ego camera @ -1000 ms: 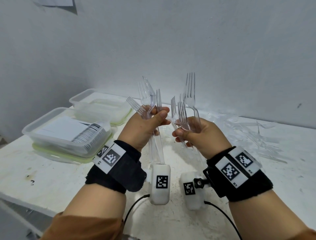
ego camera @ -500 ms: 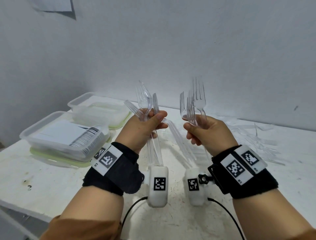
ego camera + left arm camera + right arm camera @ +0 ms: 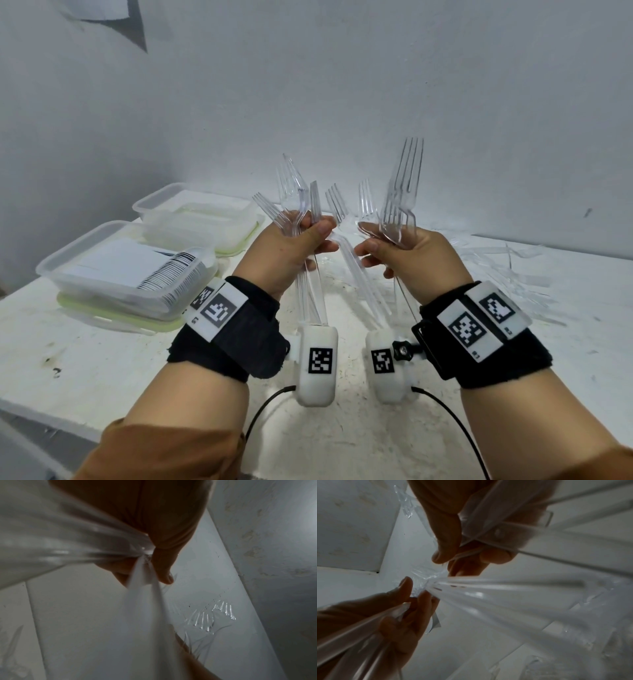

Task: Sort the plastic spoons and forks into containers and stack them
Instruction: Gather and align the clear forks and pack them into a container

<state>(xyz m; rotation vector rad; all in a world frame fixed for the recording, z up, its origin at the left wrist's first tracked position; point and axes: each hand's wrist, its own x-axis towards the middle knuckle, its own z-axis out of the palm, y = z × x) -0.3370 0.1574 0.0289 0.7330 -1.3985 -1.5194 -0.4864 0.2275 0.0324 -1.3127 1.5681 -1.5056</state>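
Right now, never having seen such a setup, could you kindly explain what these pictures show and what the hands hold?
No machine here: a person sorts cutlery wearing three cameras. The wide picture comes from the head; the two dim ones come from cameras strapped at each wrist, looking along the fingers. The left hand grips a bunch of clear plastic forks, tines up; the right hand grips another bunch. On the white table stand two clear containers: the near one holds stacked cutlery, the far one looks empty. Loose cutlery lies at right.
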